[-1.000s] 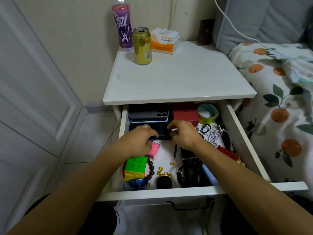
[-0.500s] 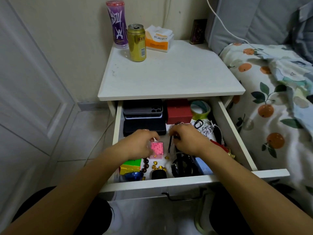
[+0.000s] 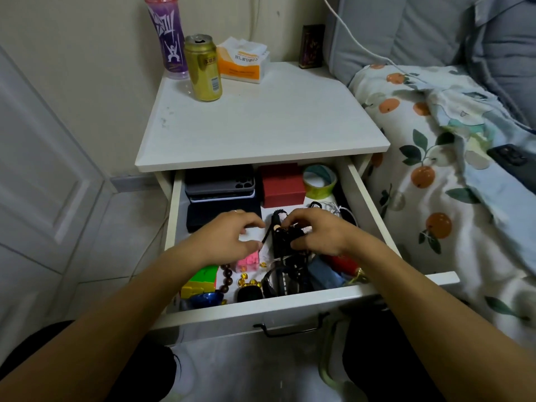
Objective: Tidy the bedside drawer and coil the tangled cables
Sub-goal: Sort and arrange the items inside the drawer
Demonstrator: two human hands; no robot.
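The white bedside table stands against the wall beside the bed, and its drawer is pulled out toward me, crowded with small things. My right hand is curled round the black cable bundle in the middle of the drawer, fingers pinching its upper end. My left hand pinches a thin black strand that runs off the bundle, just above the pink block. To do this well, I judge I should lift the bundle free of the white cable behind it before winding, and feed the loose strand slowly so it does not snag the beads. Compared with half a second ago, both hands have drawn closer together over the bundle, and my left has left the pink block.
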